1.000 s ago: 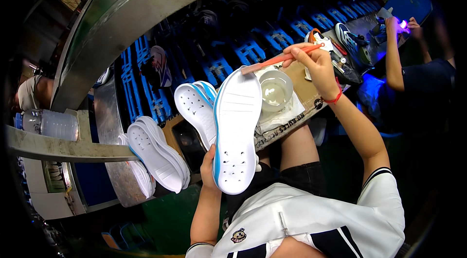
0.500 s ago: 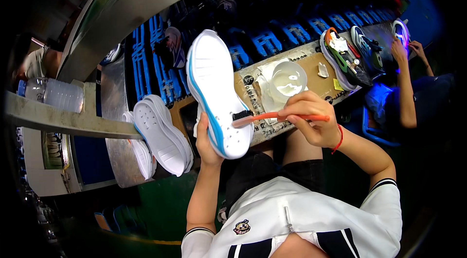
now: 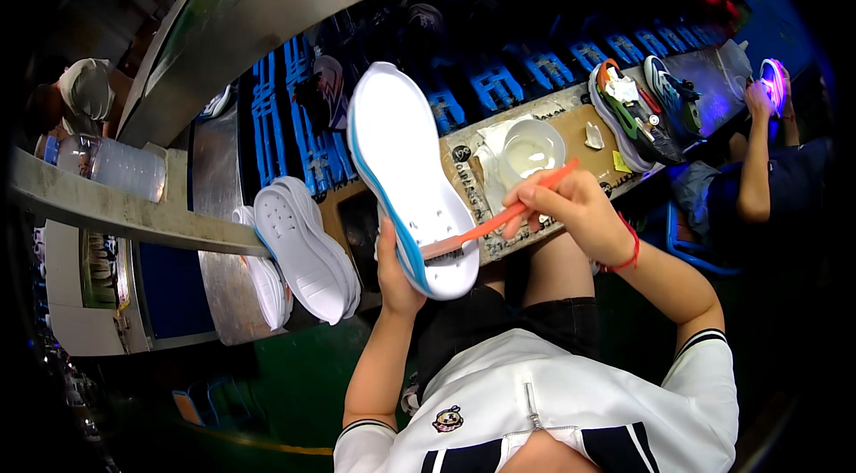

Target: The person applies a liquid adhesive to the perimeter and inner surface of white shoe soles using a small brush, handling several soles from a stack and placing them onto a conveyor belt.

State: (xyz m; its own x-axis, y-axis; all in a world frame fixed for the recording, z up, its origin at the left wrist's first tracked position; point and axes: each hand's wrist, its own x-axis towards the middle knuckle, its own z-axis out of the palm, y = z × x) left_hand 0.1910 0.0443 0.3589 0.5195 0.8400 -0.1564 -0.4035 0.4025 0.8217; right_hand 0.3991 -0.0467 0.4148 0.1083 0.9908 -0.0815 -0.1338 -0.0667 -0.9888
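Observation:
A white shoe sole with a blue side edge is held up, its inner face turned toward me. My left hand grips it by the left edge near the heel. In my right hand is an orange-handled brush, its dark bristles against the heel part of the sole, among small holes. Just beyond that hand stands a translucent white bowl of clear liquid, on crumpled white paper. Several more white soles lean together to the left of the held one.
A metal beam crosses on the left, with a plastic bottle beside it. Blue racks run behind the bench. Several shoes stand to the right, near a co-worker's hands with a glowing shoe.
The brush has swung and moved down to the sole's lower left heel, its handle tilting up more. The sole has shifted slightly right. The co-worker's shoe moved right.

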